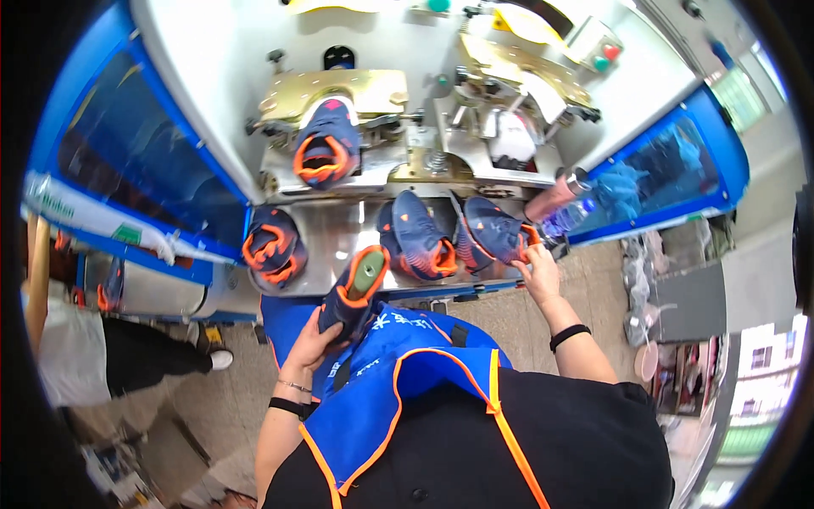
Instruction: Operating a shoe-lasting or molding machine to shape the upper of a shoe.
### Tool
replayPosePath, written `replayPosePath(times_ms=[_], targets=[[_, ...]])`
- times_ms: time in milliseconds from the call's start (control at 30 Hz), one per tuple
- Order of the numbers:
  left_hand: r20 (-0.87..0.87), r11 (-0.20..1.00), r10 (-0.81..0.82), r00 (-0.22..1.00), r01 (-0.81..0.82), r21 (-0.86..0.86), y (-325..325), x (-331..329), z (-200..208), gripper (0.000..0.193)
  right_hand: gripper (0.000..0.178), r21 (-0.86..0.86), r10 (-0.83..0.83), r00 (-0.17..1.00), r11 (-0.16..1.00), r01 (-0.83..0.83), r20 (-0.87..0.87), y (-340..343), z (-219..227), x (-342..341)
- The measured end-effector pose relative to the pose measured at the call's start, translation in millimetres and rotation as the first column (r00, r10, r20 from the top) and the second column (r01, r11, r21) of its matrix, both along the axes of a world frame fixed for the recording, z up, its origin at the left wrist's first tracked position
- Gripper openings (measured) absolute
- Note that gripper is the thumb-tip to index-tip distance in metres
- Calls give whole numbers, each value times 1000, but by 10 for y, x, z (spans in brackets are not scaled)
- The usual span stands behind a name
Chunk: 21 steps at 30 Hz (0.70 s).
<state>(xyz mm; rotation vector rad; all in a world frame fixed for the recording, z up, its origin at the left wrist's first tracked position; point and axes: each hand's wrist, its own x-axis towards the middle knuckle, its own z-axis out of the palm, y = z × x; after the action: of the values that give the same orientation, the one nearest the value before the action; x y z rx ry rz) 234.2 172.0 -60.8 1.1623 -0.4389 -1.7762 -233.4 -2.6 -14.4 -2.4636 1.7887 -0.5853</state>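
Note:
My left hand (312, 346) is closed around a navy sneaker (349, 293) with an orange collar, held tilted in front of my blue apron. A green last or insert (367, 271) fills its opening. To the right, the fingers of my right hand (540, 273) pinch the orange collar of another navy sneaker (496, 227), which lies on the metal ledge (335, 233). More navy-and-orange sneakers (415, 233) rest at the middle of that ledge, toes pointing away from me. One more sneaker (274, 248) sits at its left end.
Behind the ledge, a sneaker (326, 140) stands in the left machine station and a white shoe-shaped form (513, 137) in the right. A pink tumbler (551, 199) and a clear bottle (566, 220) are at the ledge's right end. Blue-framed doors (208, 153) flank both sides. A person's black-trousered leg (157, 349) shows at left.

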Motion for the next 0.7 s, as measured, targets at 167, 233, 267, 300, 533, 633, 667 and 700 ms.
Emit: replayPosePath(times_ms=[167, 233, 267, 300, 533, 633, 667, 700], targets=[[46, 992, 120, 992, -121, 27, -553, -225, -188, 42, 26, -34, -75, 981, 996, 83, 178, 532, 384, 164], [138, 996, -4, 990, -9, 89, -542, -84, -251, 49, 28, -68, -132, 972, 987, 147, 194, 726, 568, 287], [218, 987, -93, 971, 61, 150, -556, -41, -269, 59, 28, -16, -193, 942, 979, 205, 273, 798, 693, 353], [242, 963, -120, 963, 53, 265, -545, -75, -179, 69, 29, 36, -254, 901, 965, 258, 351, 829, 793, 376], [592, 838, -372, 715, 533, -116, -548, -446, 767, 22, 19, 16, -146, 685, 981, 193, 714, 604, 1369, 615], [339, 721, -399, 852, 520, -457, -1069, -1204, 1227, 43, 21, -94, -86, 811, 981, 171, 578, 393, 1516, 755], [270, 713, -473, 839, 544, -442, -1267, -1432, 1330, 58, 22, -205, -26, 884, 969, 137, 467, 326, 1524, 810], [167, 748, -471, 866, 492, -446, -1429, -1683, 1357, 63, 24, -311, 36, 938, 947, 78, 344, 260, 1523, 869]])
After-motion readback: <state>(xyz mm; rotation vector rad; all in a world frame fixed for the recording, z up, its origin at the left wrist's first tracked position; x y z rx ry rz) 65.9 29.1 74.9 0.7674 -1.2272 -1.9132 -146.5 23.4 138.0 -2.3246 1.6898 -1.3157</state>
